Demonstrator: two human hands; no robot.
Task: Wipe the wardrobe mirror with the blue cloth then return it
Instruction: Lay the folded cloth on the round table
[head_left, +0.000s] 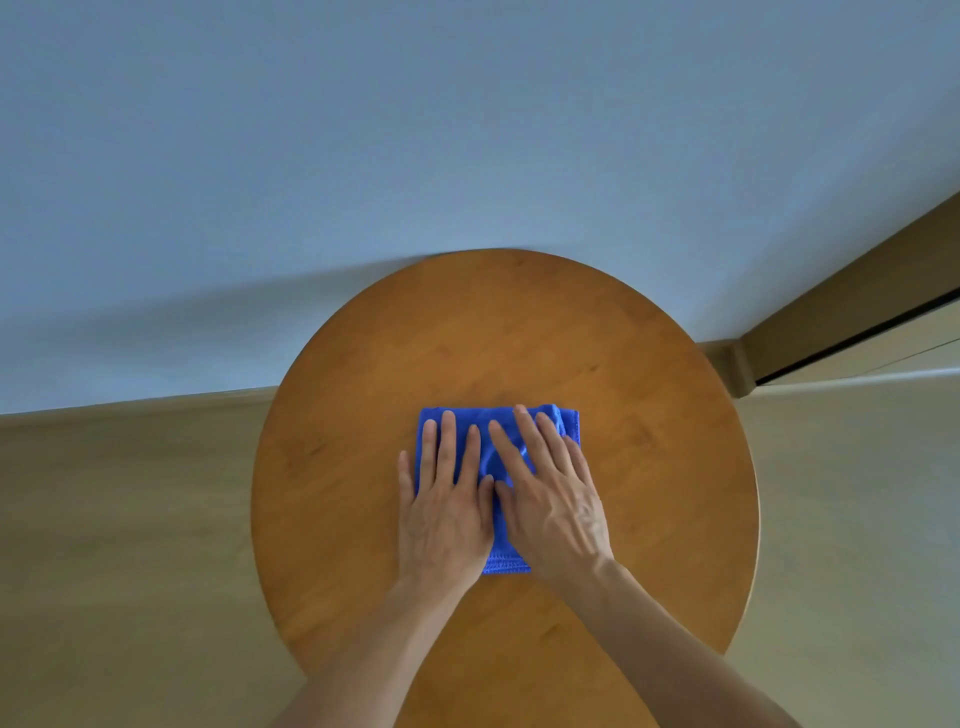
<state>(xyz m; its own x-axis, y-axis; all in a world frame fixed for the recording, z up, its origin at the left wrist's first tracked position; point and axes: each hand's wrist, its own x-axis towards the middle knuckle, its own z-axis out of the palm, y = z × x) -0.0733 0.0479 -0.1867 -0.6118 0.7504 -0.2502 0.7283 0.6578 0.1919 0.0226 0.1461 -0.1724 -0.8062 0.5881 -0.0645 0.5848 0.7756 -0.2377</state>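
Cloth (508, 551), blue and folded, lies flat beneath both grips, its stitched hem showing between the wrists. Left grip (447, 509) and right grip (556, 504) press it side by side with straight, spread fingers, neither curled round it. Round wooden tabletop (519, 322) spreads all around them; a pale wall (363, 130) rises beyond the fingertips.

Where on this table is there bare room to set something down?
Bare: the far half of the table, between blue cloth and wall, plus strips either side out to the rim. Crowded: the middle, where left hand and right hand press the cloth; forearms cross the near edge.
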